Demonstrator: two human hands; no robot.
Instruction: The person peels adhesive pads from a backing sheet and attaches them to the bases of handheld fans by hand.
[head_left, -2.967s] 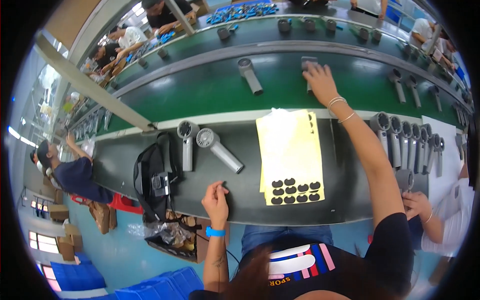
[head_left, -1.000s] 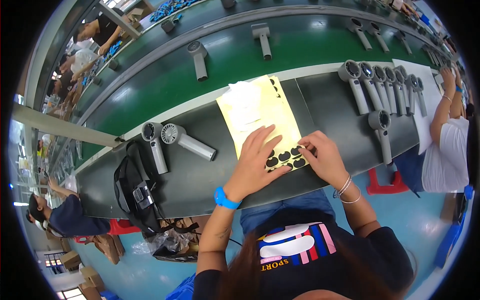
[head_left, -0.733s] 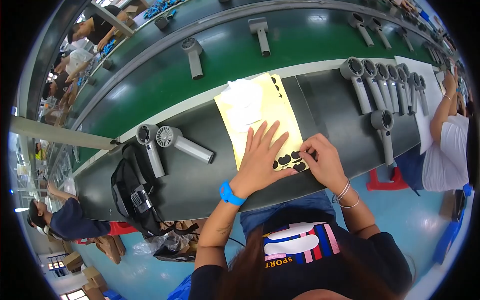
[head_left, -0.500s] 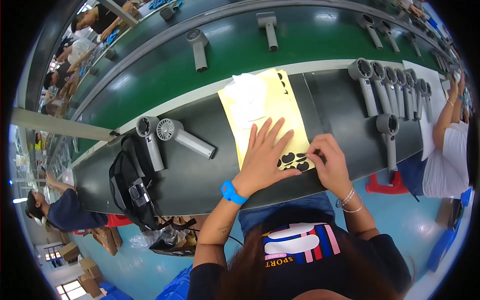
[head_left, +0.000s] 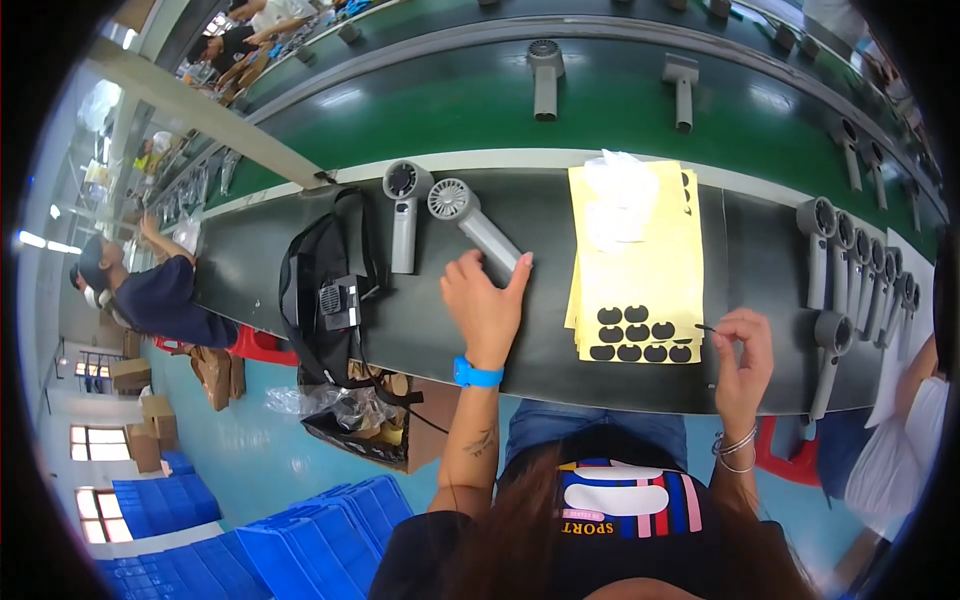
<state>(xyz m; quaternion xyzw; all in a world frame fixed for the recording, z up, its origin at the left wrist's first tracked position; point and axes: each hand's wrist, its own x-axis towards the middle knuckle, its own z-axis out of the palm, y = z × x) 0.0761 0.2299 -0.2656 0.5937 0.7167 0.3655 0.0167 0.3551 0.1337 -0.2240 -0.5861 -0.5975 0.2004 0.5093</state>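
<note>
My left hand (head_left: 485, 308) is at the handle end of a grey handheld fan (head_left: 490, 238) lying slanted on the dark bench. Its thumb is on the right of the handle and its fingers on the left, spread apart; a firm grip does not show. A second grey handheld fan (head_left: 404, 235) lies just left. My right hand (head_left: 745, 360) pinches a small black sticker (head_left: 706, 327), seen edge-on, beside the lower right of a yellow sticker sheet (head_left: 640, 275). Several black cut-out stickers sit in rows at the sheet's lower edge, and crumpled white paper (head_left: 622, 195) lies on its upper part.
A black bag (head_left: 310, 290) with straps lies left on the bench. Several grey fans (head_left: 845, 250) stand in a row at right, with another fan (head_left: 829, 365) nearer me. Beyond the bench runs a green conveyor (head_left: 420, 110) carrying more fans. People sit at both sides.
My left hand has left the yellow sheet and moved left to the slanted fan. My right hand has drawn a sticker off the sheet, to the right. The view has swung left.
</note>
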